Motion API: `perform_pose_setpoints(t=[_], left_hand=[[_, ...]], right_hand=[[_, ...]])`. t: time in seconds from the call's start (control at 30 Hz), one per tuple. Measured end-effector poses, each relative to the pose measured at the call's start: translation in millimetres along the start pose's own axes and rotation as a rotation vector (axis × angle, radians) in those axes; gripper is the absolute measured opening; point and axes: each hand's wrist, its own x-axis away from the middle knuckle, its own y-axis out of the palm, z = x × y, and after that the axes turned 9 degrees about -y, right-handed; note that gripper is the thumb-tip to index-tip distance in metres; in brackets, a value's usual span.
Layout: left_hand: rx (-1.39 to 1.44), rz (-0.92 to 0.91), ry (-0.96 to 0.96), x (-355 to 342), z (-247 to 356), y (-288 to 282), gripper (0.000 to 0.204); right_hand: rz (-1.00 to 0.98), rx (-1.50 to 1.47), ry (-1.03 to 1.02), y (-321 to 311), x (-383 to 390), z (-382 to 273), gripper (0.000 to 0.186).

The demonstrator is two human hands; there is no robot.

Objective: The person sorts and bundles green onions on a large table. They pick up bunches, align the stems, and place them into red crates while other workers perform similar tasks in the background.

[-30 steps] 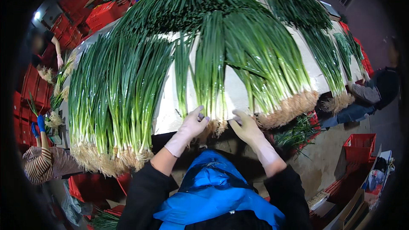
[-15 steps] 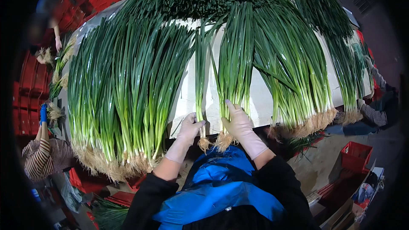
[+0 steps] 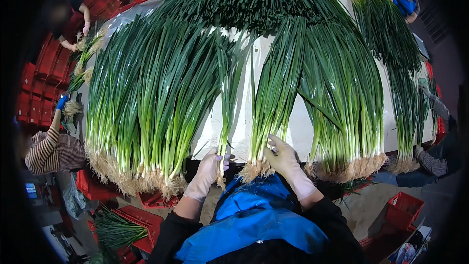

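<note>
My left hand [image 3: 213,165], in a pale thin glove, is closed round the lower white stems of a slim few green onions [image 3: 225,112]. Their roots hang past the table's front edge. My right hand [image 3: 287,162], gloved alike, has thumb and forefinger apart and lies against the right side of the root end of a middle bunch of green onions [image 3: 276,88]. Left of my hands spreads a wide pile of green onions [image 3: 151,102], roots toward me. Another green onion pile [image 3: 347,102] lies to the right, partly against the middle bunch.
A dark green heap of leaf tops [image 3: 244,0] covers the table's far side. More green onions [image 3: 405,112] lie along the right edge. Other people work at both sides, one in a striped sleeve [image 3: 44,149]. Red crates [image 3: 405,210] stand on the floor around the white table [image 3: 239,142].
My left hand has shifted a little left and down with the slim onions, away from the middle bunch. My right hand has moved slightly right and down, its fingers looser.
</note>
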Motion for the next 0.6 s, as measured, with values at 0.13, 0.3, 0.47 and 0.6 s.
perform_pose_setpoints(t=[0.13,0.3,0.47,0.6], left_hand=[[-0.112,0.235,0.025,14,-5,12,0.027],[-0.261,0.276,0.102,33,-7,17,0.02],[-0.216,0.271,0.113,45,-12,12,0.016],[-0.198,0.287,0.108,47,-20,5,0.015]], right_hand=[[-0.031,-0.062,-0.01,-8,-1,-5,0.046],[-0.123,-0.303,0.025,-16,-10,-30,0.046],[-0.188,-0.503,0.17,-26,-64,-55,0.05],[-0.147,-0.508,0.202,-24,-124,-67,0.048]])
